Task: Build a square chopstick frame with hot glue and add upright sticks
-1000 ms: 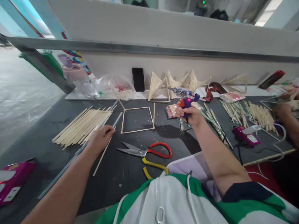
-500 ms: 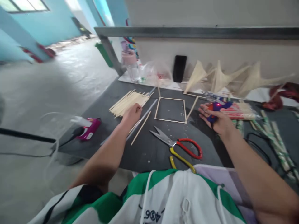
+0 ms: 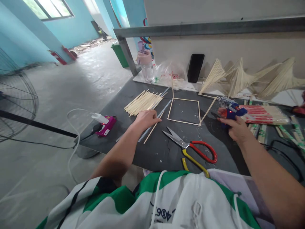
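My left hand [image 3: 146, 119] is low over the table, fingers curled under, the thumb at a loose thin wooden stick [image 3: 153, 129]; whether it grips the stick is hidden. Beside it lie a translucent glue stick [image 3: 144, 136] and a pile of wooden sticks [image 3: 143, 102]. My right hand [image 3: 235, 127] is wrapped round a blue glue gun [image 3: 234, 112] with a small red light. Between the hands lies a square stick frame [image 3: 183, 122], with one stick [image 3: 172, 86] rising at its back left corner and another [image 3: 208, 111] slanting from its front right corner.
Scissors [image 3: 183, 144] with red and yellow handles lie open near the front edge. A purple power socket [image 3: 106, 125] is at the left edge. Behind are a bottle [image 3: 145, 63], phone [image 3: 195, 68] and twisted stick models [image 3: 240, 79]; packaged sticks [image 3: 264, 114] lie right.
My left hand has moved off the pile towards the loose stick, nearer to me. My right hand still holds the glue gun, now turned a little. The camera view has shifted left.
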The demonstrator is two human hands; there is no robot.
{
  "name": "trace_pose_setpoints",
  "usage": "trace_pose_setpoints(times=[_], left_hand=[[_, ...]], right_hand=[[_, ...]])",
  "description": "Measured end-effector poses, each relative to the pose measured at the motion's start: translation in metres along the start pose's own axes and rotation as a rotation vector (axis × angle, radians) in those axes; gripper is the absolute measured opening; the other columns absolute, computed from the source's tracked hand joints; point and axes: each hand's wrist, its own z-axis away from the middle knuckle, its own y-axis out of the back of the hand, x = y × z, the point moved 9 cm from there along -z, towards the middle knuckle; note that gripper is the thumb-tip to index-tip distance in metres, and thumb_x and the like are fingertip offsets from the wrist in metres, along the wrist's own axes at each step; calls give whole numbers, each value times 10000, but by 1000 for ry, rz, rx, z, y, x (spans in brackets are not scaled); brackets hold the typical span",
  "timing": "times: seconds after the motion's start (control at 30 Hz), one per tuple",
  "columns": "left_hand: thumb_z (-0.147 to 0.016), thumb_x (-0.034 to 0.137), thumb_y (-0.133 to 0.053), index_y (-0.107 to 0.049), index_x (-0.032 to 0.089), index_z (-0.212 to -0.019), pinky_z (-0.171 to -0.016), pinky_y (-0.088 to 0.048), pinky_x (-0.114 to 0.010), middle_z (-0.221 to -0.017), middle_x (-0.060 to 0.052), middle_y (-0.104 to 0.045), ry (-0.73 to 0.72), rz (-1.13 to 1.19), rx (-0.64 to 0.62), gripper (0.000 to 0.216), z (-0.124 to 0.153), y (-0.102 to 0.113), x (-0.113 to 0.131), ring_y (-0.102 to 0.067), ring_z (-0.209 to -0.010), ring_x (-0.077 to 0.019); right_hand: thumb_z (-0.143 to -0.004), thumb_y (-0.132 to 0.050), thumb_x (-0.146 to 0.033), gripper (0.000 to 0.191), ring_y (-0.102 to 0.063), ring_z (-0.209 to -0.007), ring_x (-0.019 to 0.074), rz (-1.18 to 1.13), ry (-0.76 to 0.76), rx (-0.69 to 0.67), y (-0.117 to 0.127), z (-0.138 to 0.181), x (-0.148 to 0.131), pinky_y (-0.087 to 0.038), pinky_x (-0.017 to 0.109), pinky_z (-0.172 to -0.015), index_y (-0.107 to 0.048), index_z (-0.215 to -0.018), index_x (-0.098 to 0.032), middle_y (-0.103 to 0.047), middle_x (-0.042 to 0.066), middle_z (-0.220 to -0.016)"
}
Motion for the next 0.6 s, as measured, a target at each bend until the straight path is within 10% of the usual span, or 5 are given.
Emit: trace_pose_setpoints(times=[0.6], left_hand=[[-750,201,-608,-775,192,-825,-681,-432,-299,-816,-52,-756,-6,-26,-194,183,8,-10,10,-660,-781,-195]], right_hand=[[-562,-829,-286,382,-699,-729,169,217,102,59,7,-1,-10,-471,238,-524,-734,-926,-221,-728,14,-999]])
